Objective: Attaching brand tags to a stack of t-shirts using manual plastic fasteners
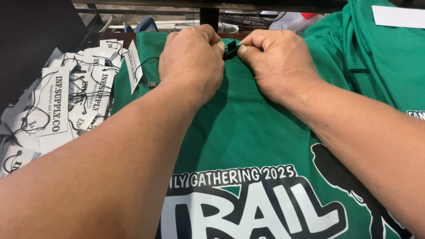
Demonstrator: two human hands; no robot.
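A green t-shirt (pixel 248 128) with a white and black print lies flat in front of me, its collar at the far end. My left hand (pixel 192 57) and my right hand (pixel 279 62) meet at the collar. Both pinch a small black string fastener (pixel 230 48) between thumb and fingertips. A white paper hang tag (pixel 132 65) on a black cord rests at the shirt's left shoulder, beside my left hand.
A heap of white paper hang tags with black cords (pixel 57 102) lies to the left. More green shirts (pixel 385 48) are stacked at the right, one with a white label (pixel 397 17). A dark rail (pixel 208 15) and clutter sit beyond the collar.
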